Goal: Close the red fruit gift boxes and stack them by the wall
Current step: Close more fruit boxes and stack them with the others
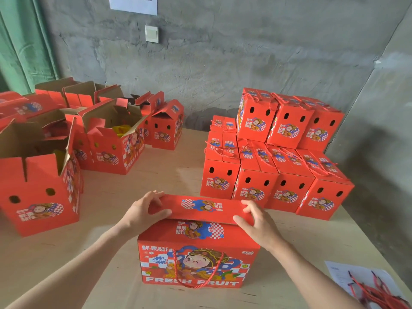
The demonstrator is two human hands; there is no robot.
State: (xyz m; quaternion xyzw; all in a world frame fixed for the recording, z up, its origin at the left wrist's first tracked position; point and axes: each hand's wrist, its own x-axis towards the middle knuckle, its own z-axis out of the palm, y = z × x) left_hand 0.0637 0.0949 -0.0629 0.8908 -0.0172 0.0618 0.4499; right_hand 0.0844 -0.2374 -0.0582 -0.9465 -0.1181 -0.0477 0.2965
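I've only the one head view. It looks forward and down from above the worktop, facing the grey wall. It sits close in: the red gift box, left hand and right hand fill the bottom centre.

Open boxes left — stack right

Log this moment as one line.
step: closing box | left grip: pinches lid flap, left end | right grip: pinches its right end | closed stack: by wall | open boxes: left side
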